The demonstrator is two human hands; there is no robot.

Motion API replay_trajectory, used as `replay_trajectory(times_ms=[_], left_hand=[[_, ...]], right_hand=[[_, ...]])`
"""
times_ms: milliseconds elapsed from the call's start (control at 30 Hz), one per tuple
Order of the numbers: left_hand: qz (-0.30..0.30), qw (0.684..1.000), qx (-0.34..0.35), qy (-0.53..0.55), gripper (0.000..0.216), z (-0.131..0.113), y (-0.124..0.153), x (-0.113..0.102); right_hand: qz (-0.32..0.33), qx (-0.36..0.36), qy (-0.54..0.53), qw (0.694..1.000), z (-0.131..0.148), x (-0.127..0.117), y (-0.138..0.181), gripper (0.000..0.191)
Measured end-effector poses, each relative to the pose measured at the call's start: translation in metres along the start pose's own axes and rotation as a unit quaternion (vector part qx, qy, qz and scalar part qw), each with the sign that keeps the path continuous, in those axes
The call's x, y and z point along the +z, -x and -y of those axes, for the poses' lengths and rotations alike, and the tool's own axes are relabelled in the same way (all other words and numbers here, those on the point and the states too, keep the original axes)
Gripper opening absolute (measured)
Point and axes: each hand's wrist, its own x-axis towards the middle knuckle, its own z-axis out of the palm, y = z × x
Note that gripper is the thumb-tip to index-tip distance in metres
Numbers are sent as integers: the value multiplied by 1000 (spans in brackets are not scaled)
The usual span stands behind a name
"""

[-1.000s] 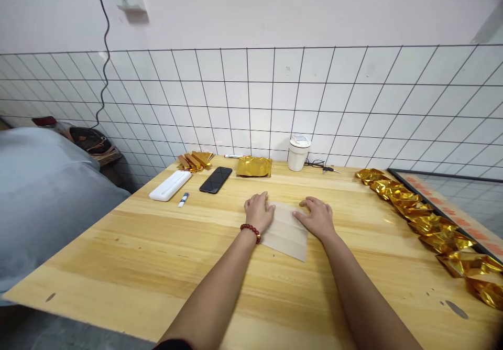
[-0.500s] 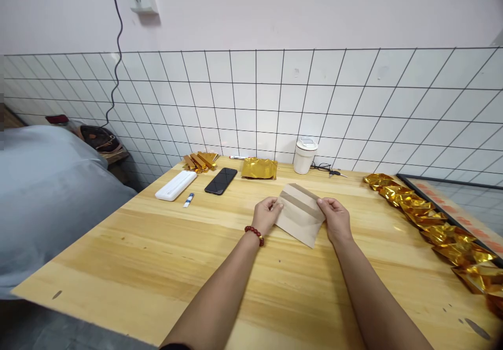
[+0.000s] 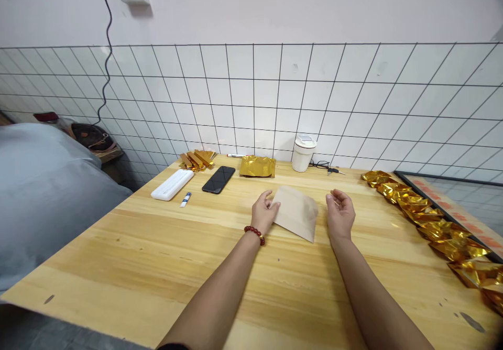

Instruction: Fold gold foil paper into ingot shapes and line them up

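Observation:
A brown kraft paper piece (image 3: 296, 214) is just above the middle of the wooden table, its plain side facing me. My left hand (image 3: 264, 212) pinches its left edge between thumb and fingers; a dark red bead bracelet is on that wrist. My right hand (image 3: 340, 215) is to the right of the paper, apart from it. Its fingers are loosely curled, with a gap to the thumb and nothing held. Behind the paper lies a gold foil packet (image 3: 257, 166).
A white lidded cup (image 3: 304, 153), glasses (image 3: 320, 164) and keys (image 3: 336, 171) are by the tiled wall. To the left are a black phone (image 3: 219, 179), a white power bank (image 3: 172, 185) and folded gold strips (image 3: 197, 160). Crumpled gold foil pieces (image 3: 426, 214) line the right side.
My right hand has let go of the paper and moved slightly right. The paper's banded face has turned out of view, and a plain side shows. My left hand keeps its hold.

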Motion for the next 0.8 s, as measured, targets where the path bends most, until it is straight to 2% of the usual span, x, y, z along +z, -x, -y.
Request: replay_trajectory(times_ms=[67, 133, 200, 233, 333, 400, 433, 533, 633, 733, 800], left_hand=[[-5, 1000, 6, -22, 56, 0, 0, 0], [-7, 998, 23, -65, 40, -1, 2, 0], [2, 990, 53, -133, 18, -3, 7, 0], [4, 982, 75, -173, 15, -5, 9, 0], [-22, 941, 163, -295, 19, -10, 17, 0], [-27, 915, 203, -348, 30, -11, 19, 0], [-11, 907, 212, -365, 38, -11, 20, 0], [78, 887, 200, -409, 52, -9, 20, 1], [147, 852, 175, -471, 52, -7, 22, 2], [168, 830, 173, -503, 47, -8, 25, 3], [168, 826, 185, -506, 44, -9, 26, 3]], right_hand=[[45, 14, -31, 998, 4, 1, 3, 39], [124, 76, -85, 986, 8, 4, 6, 39], [197, 159, -143, 957, 13, 6, 8, 44], [225, 196, -170, 939, 15, 7, 9, 48], [265, 272, -214, 900, 15, 9, 9, 55], [264, 296, -205, 895, 12, 8, 7, 52], [261, 305, -196, 895, 10, 8, 7, 49], [261, 318, -184, 893, 8, 6, 7, 45], [325, 326, -204, 864, 13, 5, 12, 53], [395, 354, -211, 821, 19, 7, 17, 55], [375, 386, -201, 818, 18, 10, 17, 47]])
